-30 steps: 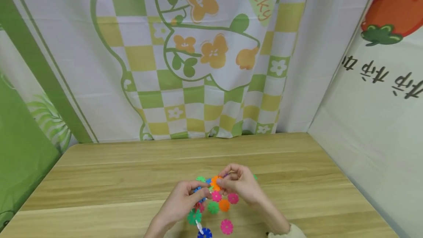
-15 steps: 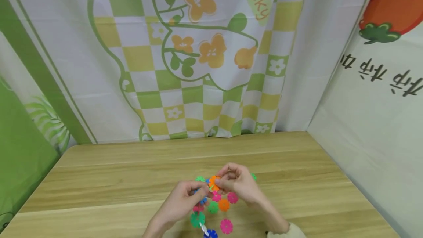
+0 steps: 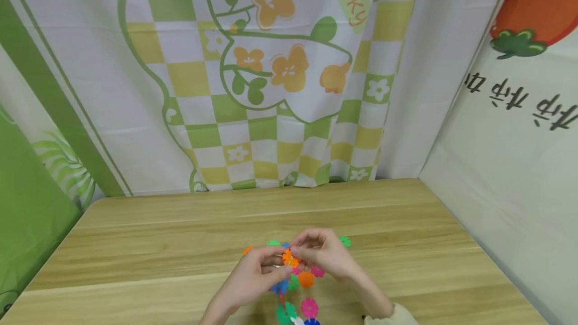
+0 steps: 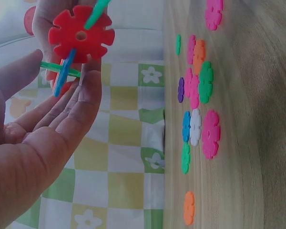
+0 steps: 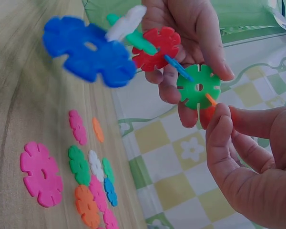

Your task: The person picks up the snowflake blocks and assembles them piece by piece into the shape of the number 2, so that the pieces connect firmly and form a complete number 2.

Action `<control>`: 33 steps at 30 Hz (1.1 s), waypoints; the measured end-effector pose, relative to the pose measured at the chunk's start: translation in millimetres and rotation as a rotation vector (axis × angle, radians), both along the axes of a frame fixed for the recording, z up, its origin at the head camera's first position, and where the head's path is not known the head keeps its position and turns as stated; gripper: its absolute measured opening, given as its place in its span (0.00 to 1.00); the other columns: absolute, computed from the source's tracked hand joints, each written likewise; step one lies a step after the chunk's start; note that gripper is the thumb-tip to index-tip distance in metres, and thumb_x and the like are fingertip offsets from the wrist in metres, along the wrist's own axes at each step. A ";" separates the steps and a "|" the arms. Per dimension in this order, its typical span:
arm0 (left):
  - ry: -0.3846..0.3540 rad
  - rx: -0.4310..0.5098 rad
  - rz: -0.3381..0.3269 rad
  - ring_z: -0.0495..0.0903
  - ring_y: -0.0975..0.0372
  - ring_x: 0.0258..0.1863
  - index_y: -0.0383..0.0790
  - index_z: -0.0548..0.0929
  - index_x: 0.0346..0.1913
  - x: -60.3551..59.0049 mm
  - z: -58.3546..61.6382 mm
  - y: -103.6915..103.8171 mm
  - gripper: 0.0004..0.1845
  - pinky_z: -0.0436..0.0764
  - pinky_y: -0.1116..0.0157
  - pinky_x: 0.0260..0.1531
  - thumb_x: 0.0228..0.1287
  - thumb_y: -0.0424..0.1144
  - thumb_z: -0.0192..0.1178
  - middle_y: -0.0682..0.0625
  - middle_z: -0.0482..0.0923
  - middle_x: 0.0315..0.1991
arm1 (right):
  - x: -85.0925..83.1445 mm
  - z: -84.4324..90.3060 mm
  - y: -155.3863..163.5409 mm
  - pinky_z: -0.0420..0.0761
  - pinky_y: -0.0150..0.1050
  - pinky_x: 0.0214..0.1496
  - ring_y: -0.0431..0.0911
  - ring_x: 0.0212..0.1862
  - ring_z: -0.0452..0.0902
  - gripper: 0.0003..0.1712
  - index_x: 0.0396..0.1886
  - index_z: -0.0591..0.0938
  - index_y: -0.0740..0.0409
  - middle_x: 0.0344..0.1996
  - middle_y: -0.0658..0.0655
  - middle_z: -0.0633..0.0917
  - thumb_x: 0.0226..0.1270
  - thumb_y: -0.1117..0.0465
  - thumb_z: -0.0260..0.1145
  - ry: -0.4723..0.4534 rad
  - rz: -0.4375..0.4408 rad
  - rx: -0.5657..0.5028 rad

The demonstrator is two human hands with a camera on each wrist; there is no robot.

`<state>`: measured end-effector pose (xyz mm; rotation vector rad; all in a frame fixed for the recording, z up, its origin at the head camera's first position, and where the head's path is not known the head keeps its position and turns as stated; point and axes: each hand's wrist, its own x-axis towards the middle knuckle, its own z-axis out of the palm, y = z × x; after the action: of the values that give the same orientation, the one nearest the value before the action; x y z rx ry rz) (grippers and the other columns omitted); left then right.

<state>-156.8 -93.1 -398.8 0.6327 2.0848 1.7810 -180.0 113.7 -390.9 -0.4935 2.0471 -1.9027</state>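
Observation:
A chain of notched plastic building discs, slotted together, hangs between the hands. In the right wrist view it runs from a dark blue disc (image 5: 88, 50) through a white disc (image 5: 126, 24), a green one, a red disc (image 5: 157, 47) and a light blue disc (image 5: 178, 68) to a green disc (image 5: 199, 87). My left hand (image 3: 250, 272) holds that last green disc between thumb and fingers. My right hand (image 3: 327, 255) pinches an orange disc (image 5: 210, 114), whose edge meets the green disc's rim. Fingers partly cover the orange disc, so how deep it sits cannot be told.
Loose discs lie on the wooden table (image 3: 171, 234) beneath and beyond the hands, among them a pink disc (image 3: 309, 308), an orange disc (image 3: 306, 279) and a green disc (image 3: 344, 241). A patterned curtain (image 3: 280, 139) borders the table's back edge.
The hanging chain has swung right and lower below my left hand. My right hand has shifted slightly left and down with the orange disc. A loose orange disc now shows beyond my left hand.

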 end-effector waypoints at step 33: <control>0.002 -0.012 0.055 0.83 0.59 0.36 0.38 0.68 0.66 1.0 5.6 -4.0 0.28 0.76 0.70 0.27 0.66 0.40 0.62 0.45 0.84 0.36 | -63.7 -52.1 78.9 0.82 0.38 0.36 0.46 0.34 0.79 0.16 0.44 0.80 0.73 0.33 0.59 0.83 0.58 0.68 0.69 0.016 -0.332 0.427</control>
<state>-155.8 -97.1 -393.2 0.5797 2.1322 1.7962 -243.7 192.6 -443.0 -0.0663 2.5794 -1.5418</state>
